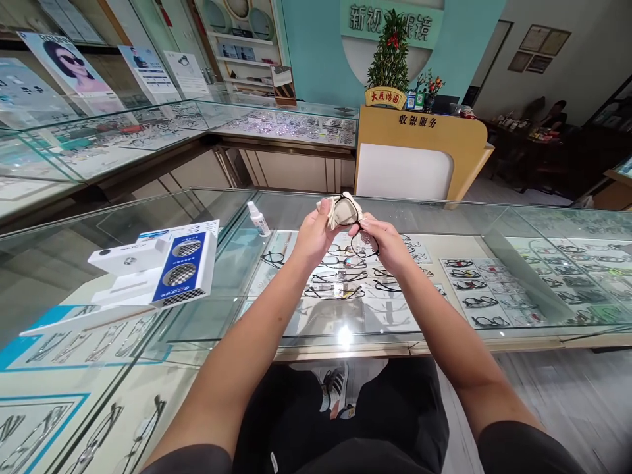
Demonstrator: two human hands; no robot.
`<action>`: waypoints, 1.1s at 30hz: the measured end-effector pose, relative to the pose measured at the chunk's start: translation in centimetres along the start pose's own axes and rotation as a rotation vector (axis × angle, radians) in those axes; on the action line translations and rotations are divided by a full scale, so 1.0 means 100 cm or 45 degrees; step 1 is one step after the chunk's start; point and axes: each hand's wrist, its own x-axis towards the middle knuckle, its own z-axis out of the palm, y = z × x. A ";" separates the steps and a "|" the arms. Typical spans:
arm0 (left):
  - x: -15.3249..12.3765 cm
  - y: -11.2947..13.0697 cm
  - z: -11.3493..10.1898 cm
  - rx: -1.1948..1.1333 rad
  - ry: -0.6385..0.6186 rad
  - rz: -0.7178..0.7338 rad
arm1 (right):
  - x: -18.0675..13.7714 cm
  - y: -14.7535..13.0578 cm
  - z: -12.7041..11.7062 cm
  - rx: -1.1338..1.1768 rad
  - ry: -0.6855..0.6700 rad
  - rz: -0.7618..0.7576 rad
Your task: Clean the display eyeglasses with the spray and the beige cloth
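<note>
A pair of eyeglasses with thin dark round rims (353, 247) is held above the glass display counter. My left hand (314, 230) is closed on a cream cloth (332, 214), which lies against one lens, with part of it behind that lens. My right hand (386, 241) pinches the eyeglasses near the bridge, and the other round lens hangs below its fingers. To the left of my hands, a small white spray bottle (258, 220) stands on the counter glass. How the left fingers sit behind the cloth is hidden.
Beneath my hands, the glass counter (316, 332) shows rows of eyeglasses inside. A white and blue display box (182, 266) stands at the left. More glass cases (291, 125) run along the back, beside a yellow cashier desk (419, 131). A person (553, 117) is far back right.
</note>
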 end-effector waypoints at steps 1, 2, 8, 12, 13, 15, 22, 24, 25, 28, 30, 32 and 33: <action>0.000 0.000 -0.001 0.018 -0.028 0.004 | 0.000 -0.001 0.001 0.009 0.009 -0.002; 0.000 0.000 -0.001 0.042 -0.053 0.011 | 0.000 -0.002 0.001 0.022 0.021 -0.007; 0.004 -0.003 -0.008 0.153 -0.056 0.097 | 0.001 -0.006 -0.005 0.145 0.166 -0.027; 0.004 -0.005 -0.015 0.281 -0.190 0.028 | 0.004 -0.005 -0.012 0.160 0.254 -0.103; 0.002 -0.005 -0.015 0.331 -0.239 -0.009 | 0.004 -0.004 -0.013 0.167 0.247 -0.113; -0.002 -0.007 -0.013 0.421 -0.324 -0.077 | 0.005 -0.001 -0.013 0.197 0.215 -0.110; -0.012 -0.024 0.003 0.305 -0.320 -0.126 | 0.005 0.012 -0.002 0.240 0.149 -0.057; -0.012 -0.028 0.006 0.283 -0.230 -0.107 | 0.006 0.015 0.001 0.233 0.137 -0.081; -0.011 -0.029 0.006 0.283 -0.194 -0.100 | 0.006 0.016 0.001 0.220 0.132 -0.100; -0.012 -0.031 0.007 0.274 -0.158 -0.099 | 0.005 0.020 0.002 0.173 0.117 -0.149; -0.013 -0.029 0.008 0.258 -0.163 -0.107 | 0.005 0.021 0.002 0.156 0.110 -0.148; -0.014 -0.026 0.009 0.250 -0.188 -0.114 | 0.004 0.021 0.001 0.147 0.120 -0.121; -0.014 -0.024 0.009 0.265 -0.212 -0.120 | 0.004 0.021 0.001 0.143 0.129 -0.103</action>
